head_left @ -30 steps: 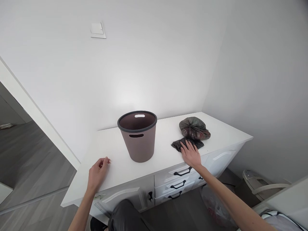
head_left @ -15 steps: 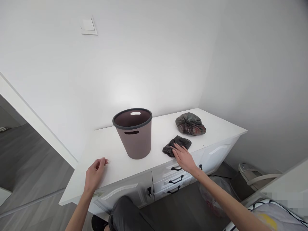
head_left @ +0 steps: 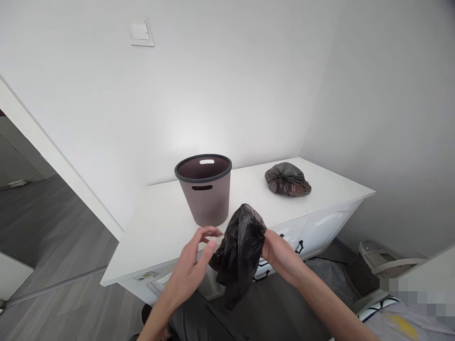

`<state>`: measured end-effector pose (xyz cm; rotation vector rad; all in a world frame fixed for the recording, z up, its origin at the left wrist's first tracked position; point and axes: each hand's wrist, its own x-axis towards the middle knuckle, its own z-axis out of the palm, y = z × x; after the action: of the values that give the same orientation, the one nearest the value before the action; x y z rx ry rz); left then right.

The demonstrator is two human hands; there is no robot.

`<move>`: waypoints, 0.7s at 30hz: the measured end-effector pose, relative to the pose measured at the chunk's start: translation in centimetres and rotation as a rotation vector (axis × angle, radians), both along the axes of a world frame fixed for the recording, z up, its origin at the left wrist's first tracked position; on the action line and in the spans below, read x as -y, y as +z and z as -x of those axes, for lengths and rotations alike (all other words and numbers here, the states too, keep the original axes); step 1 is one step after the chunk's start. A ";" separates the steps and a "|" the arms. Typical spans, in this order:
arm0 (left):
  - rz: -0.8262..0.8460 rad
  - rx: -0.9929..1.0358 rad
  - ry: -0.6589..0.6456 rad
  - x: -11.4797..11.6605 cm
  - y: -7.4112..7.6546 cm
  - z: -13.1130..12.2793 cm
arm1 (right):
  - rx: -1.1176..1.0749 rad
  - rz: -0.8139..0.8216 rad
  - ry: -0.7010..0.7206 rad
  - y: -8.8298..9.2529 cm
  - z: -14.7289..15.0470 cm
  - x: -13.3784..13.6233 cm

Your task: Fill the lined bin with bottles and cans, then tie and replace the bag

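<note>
My right hand (head_left: 280, 253) grips a crumpled black plastic bag (head_left: 240, 248) and holds it up in front of the white cabinet top (head_left: 163, 227). The bag hangs down below my fingers. My left hand (head_left: 194, 265) is open, its fingers spread and reaching to the bag's left side, just touching it. Behind the bag stands an empty brown bin with a dark rim (head_left: 204, 189). A filled, tied dark bag (head_left: 287, 180) lies on the cabinet top at the right.
The cabinet has drawers with black handles (head_left: 300, 246) under my right hand. White walls close off the back and right. A grey appliance (head_left: 380, 258) sits on the floor at the right, and grey flooring (head_left: 53, 237) opens to the left.
My right hand has picked the black bag up off the cabinet top and drawn it toward me. My left hand has left the counter and come in to the bag.
</note>
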<state>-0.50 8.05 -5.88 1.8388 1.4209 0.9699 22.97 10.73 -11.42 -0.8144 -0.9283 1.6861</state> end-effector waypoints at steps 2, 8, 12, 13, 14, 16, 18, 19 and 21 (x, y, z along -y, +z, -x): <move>0.076 -0.050 -0.094 0.3 0.7 -0.7 | -0.008 0.023 0.000 0.3 0.4 0.1; 0.113 -0.145 -0.099 0.5 0.4 -0.5 | 0.017 0.034 -0.022 1.5 1.1 -0.5; 0.086 -0.134 0.062 0.6 -0.2 1.1 | 0.004 0.066 -0.059 3.1 0.0 0.4; 0.076 -0.139 0.093 0.7 -0.1 1.5 | 0.029 0.048 -0.058 3.4 -0.5 0.7; 0.061 -0.143 0.114 0.8 -0.1 1.9 | 0.080 0.009 -0.048 3.5 -0.9 1.0; 0.025 -0.142 0.133 1.0 0.2 2.5 | 0.267 -0.121 -0.022 3.5 -1.7 1.3; -0.002 -0.131 0.134 1.3 0.6 3.2 | 0.497 -0.253 -0.034 3.4 -2.0 1.2; -0.010 -0.127 0.129 1.4 0.7 3.5 | 0.598 -0.302 -0.053 3.4 -2.0 1.0; -0.007 -0.134 0.102 1.6 1.1 4.2 | 0.731 -0.378 -0.115 3.5 -1.8 0.7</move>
<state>-4.71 6.43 -4.79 1.8820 1.6066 0.9160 24.75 10.06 -7.93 -1.2148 -1.5984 1.0515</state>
